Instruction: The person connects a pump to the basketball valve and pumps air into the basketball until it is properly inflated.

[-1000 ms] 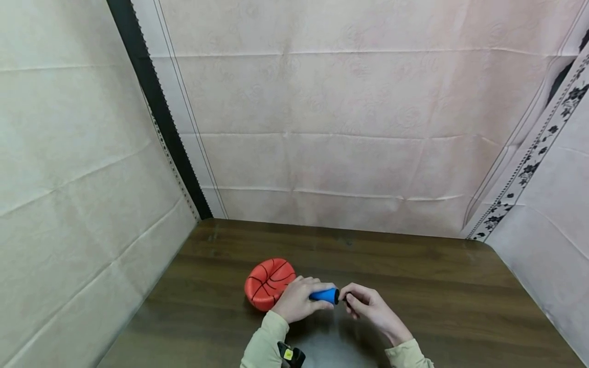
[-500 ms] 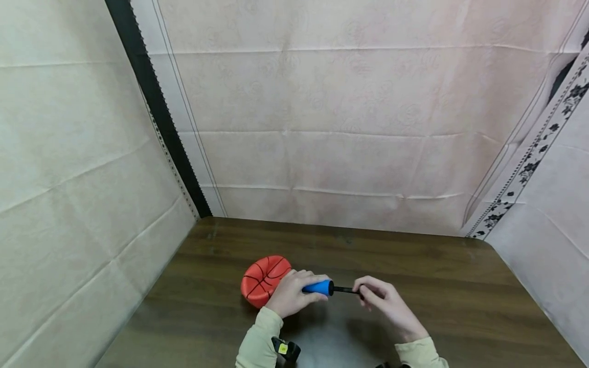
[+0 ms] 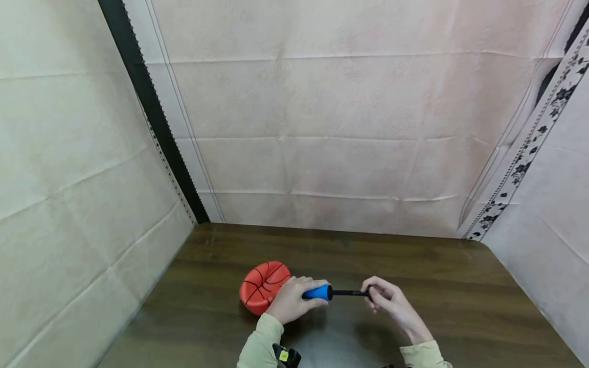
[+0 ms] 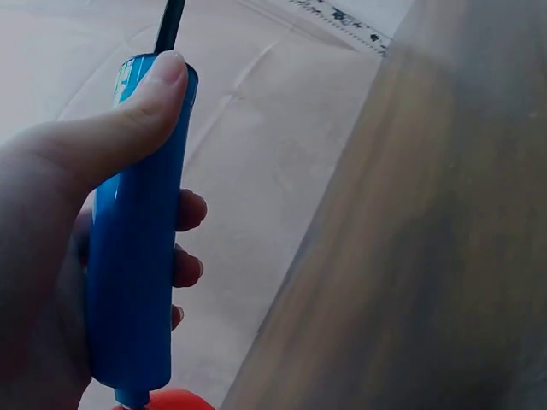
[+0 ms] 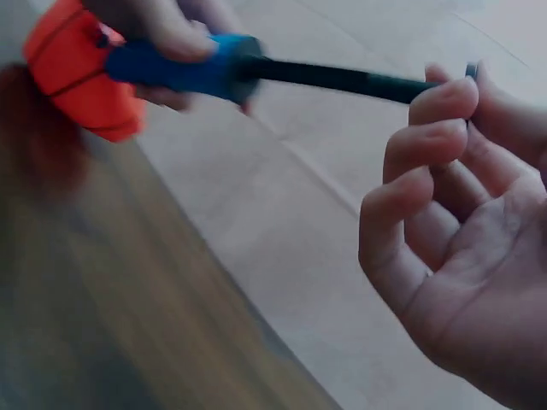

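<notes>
A red basketball, dented and partly deflated, sits on the table beside my left hand. That hand grips the blue barrel of a small ball pump, thumb along its top end. At the bottom of the left wrist view, the pump's narrow tip meets the red ball. A black rod sticks out of the barrel to the right. Its far end is pinched by my right hand between thumb and fingertips; the handle there is mostly hidden by the fingers.
The brown wood-grain table runs back to a pale cloth wall. Similar cloth hangs on both sides. A black device with a yellow label is strapped at the left wrist.
My right hand has moved right, drawing the black rod out of the blue barrel. The left hand keeps its grip, with the pump and ball shifted slightly left.
</notes>
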`<move>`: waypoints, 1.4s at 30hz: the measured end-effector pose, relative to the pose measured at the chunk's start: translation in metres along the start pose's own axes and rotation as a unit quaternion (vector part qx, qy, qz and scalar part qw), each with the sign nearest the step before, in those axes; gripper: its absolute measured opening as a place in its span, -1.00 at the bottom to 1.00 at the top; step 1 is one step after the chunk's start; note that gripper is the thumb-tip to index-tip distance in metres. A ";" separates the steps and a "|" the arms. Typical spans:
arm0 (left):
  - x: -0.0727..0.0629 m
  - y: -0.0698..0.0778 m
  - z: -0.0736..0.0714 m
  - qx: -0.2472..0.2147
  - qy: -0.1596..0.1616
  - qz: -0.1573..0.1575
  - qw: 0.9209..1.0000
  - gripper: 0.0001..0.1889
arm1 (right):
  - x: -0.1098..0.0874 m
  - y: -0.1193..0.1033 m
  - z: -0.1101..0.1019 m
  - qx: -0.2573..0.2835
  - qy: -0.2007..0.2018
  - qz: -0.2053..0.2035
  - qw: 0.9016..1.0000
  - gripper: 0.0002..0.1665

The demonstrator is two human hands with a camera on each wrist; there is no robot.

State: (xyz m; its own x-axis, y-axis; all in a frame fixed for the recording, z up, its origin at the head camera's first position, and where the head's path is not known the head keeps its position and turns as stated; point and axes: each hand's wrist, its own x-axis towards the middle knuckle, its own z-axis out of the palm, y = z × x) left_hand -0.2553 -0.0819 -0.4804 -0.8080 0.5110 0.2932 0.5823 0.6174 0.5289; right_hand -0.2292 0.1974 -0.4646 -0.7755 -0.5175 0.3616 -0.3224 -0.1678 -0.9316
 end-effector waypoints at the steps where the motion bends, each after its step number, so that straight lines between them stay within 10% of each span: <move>1: 0.000 0.000 0.002 -0.003 -0.006 -0.004 1.000 -0.53 | 0.003 0.003 0.004 0.000 -0.006 0.006 1.000 -0.72; 19: 0.002 0.002 0.017 0.002 -0.012 0.051 0.999 -0.57 | 0.006 0.023 0.017 -0.052 -0.076 0.084 0.992 -0.71; 42: 0.002 0.000 0.000 -0.005 -0.016 0.061 0.998 -0.54 | 0.007 0.004 0.012 -0.038 -0.105 0.053 0.992 -0.72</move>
State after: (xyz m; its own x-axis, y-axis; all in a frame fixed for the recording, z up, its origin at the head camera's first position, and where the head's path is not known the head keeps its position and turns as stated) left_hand -0.2566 -0.0806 -0.4797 -0.7277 0.6014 0.3299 0.6752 0.5435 0.4987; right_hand -0.2295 0.1835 -0.4665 -0.6788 -0.6941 0.2395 -0.2914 -0.0448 -0.9555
